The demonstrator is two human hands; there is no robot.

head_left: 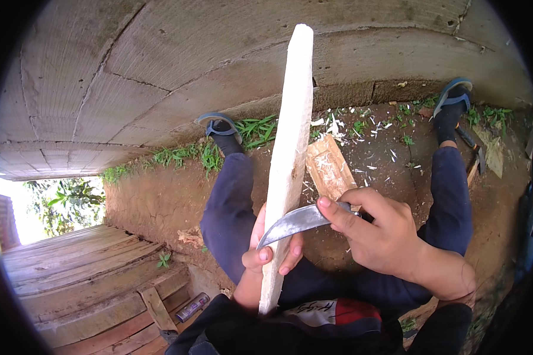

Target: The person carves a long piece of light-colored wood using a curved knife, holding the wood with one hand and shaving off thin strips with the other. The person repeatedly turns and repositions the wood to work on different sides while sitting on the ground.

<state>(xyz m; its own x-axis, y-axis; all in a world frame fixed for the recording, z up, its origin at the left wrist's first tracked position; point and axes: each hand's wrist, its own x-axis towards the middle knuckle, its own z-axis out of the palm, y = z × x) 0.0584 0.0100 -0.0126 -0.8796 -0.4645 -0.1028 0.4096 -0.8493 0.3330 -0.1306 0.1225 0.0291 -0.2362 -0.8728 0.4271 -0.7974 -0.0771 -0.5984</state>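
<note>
A long pale piece of wood [290,130], whittled to a rough taper, stands slanting up in front of me. My left hand [260,251] is wrapped round its lower part, with the thumb and fingertips showing on either side. In my right hand [379,228] is a knife [296,223] with a curved grey blade, the fingers closed about its mostly hidden handle. The blade lies across the wood just above my left thumb, its tip pointing left. Whether the edge bites into the wood I cannot tell.
Between my feet a wooden board [330,167] lies on the dirt, strewn with pale shavings [336,127]. A concrete block wall [219,53] rises ahead. Stacked planks [83,266] and a can [193,306] are at the left. A dark-handled tool [478,155] lies beside my right foot.
</note>
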